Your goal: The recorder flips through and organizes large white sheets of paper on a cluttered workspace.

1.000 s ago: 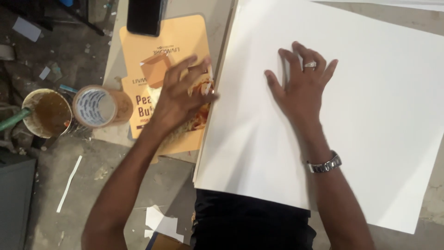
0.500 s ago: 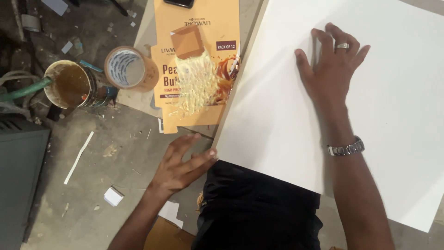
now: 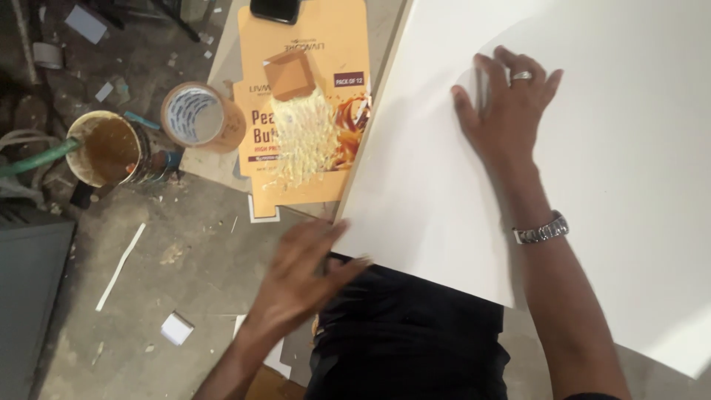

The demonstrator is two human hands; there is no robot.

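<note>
Pressing flat on the large white sheet (image 3: 592, 185), the right hand (image 3: 507, 111) is spreading its fingers wide, palm down, holding the sheet in place rather than gripping it; a ring is showing on one finger and a metal watch (image 3: 543, 228) is sitting on the wrist. The left hand (image 3: 307, 270) is blurring with motion at the sheet's near left corner, fingers loosely open and closing on nothing that can be made out.

A second ago that hand was resting up on the flattened orange carton (image 3: 307, 111), over the pale glue smear (image 3: 304, 141); half a second ago it was already dropping toward the corner, and now it is arriving at the sheet's edge. That is suggesting the work at the glue is over for the moment and attention is turning to the sheet itself, whose corner is overhanging the dark lap below.

Further out, a roll of brown tape (image 3: 200, 117) is lying just beside the carton, a grimy pot (image 3: 107, 148) is standing left of it, and a dark phone (image 3: 275, 10) is resting on the carton's top end.
</note>
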